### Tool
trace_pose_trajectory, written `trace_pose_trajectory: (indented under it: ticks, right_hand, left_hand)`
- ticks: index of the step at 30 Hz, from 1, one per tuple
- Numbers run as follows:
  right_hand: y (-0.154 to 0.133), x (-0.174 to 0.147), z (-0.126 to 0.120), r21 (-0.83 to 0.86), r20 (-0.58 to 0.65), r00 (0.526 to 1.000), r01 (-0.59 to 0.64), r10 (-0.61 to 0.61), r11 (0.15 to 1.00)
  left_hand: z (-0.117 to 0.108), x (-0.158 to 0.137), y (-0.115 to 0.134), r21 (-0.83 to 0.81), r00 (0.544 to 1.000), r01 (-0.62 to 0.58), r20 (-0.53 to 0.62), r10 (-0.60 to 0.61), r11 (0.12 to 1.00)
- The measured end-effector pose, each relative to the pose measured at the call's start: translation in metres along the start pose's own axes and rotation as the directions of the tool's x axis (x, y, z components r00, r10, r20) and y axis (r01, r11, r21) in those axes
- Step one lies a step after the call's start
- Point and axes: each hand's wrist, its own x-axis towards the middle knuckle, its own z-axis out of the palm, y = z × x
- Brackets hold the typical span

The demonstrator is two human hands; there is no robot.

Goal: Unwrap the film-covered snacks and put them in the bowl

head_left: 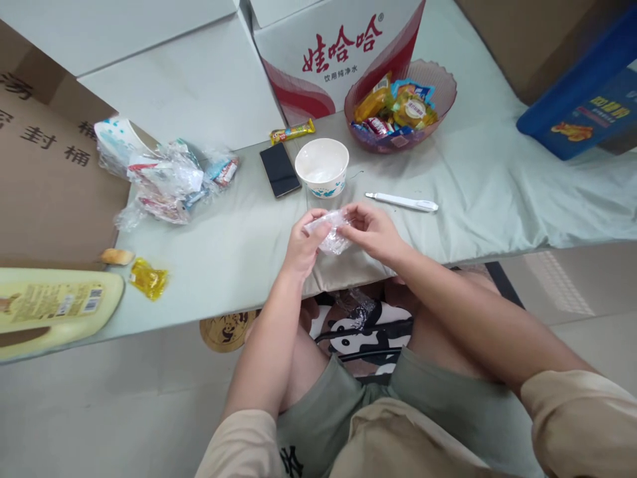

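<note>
Between my two hands, just above the table's front edge, is a crinkled clear plastic wrapper (335,244). My left hand (306,242) is closed on its left side, thumb on top. With fingers pinched, my right hand (373,229) grips the wrapper's upper right part. Whether anything lies inside the plastic I cannot tell. Right behind my hands stands a white paper bowl (322,169) with a blue-green print. A dark phone (279,170) lies left of the bowl, and a white capped pen-like tool (402,201) lies to the right.
A pink translucent bowl (450,99) holds packaged snacks. A yellow snack stick (292,132) lies by the white boxes (184,86). At left are a heap of plastic-wrapped packets (166,179), a yellow wrapper (149,279), a bread piece (117,256) and a yellow jug (60,305). A blue container (582,93) stands right.
</note>
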Motion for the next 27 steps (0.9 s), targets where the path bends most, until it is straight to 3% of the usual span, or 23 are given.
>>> trace_pose_trajectory:
  ticks: [4,7,9,11,12,14,16,18,20,22,24,27]
  right_hand:
    - [-0.002,0.005,-0.002,-0.095,-0.027,0.999,0.029,-0.031,0.995]
    - [-0.002,0.010,-0.007,-0.145,-0.059,0.998,0.019,-0.028,0.989]
    - [-0.002,0.012,-0.011,-0.190,-0.058,0.998,0.002,-0.014,0.982]
    - [-0.002,0.012,-0.014,-0.230,-0.037,0.999,0.011,-0.020,0.973]
    - [-0.002,0.012,-0.015,-0.248,-0.020,0.999,0.023,-0.029,0.969]
    - [-0.001,0.011,-0.015,-0.282,0.026,0.999,0.047,-0.041,0.958]
    - [-0.001,0.011,-0.015,-0.311,0.076,0.996,0.065,-0.043,0.948]
    - [0.000,0.012,-0.016,-0.330,0.121,0.992,0.086,-0.048,0.940]
    - [0.000,0.012,-0.017,-0.346,0.149,0.987,0.105,-0.056,0.932]
    - [-0.002,0.012,-0.020,-0.365,0.166,0.984,0.117,-0.059,0.924]
    - [-0.003,0.012,-0.022,-0.384,0.179,0.982,0.124,-0.058,0.915]
    - [-0.006,0.012,-0.022,-0.403,0.196,0.979,0.128,-0.051,0.906]
  left_hand:
    - [-0.011,0.003,-0.006,0.162,0.996,-0.014,-0.083,0.027,0.987]
    - [-0.030,0.009,0.002,0.338,0.950,-0.095,-0.252,0.187,0.936]
    - [-0.038,0.020,0.024,0.597,0.836,-0.168,-0.335,0.435,0.784]
    - [-0.033,0.039,0.056,0.687,0.782,-0.201,-0.316,0.537,0.698]
    - [-0.025,0.051,0.073,0.738,0.756,-0.224,-0.282,0.591,0.637]
    - [-0.002,0.080,0.102,0.906,0.728,-0.246,-0.061,0.682,0.344]
    - [0.023,0.108,0.117,0.968,0.822,-0.235,0.150,0.550,0.089]
    - [0.040,0.131,0.117,0.956,0.933,-0.248,0.279,0.229,-0.155]
    - [0.045,0.144,0.111,0.941,0.963,-0.251,0.266,0.036,-0.228]
    - [0.041,0.149,0.107,0.941,0.972,-0.232,0.214,-0.097,-0.248]
    - [0.033,0.149,0.107,0.956,0.956,-0.222,0.176,-0.233,-0.192]
    - [0.026,0.150,0.110,0.988,0.911,-0.108,0.142,-0.386,0.108]
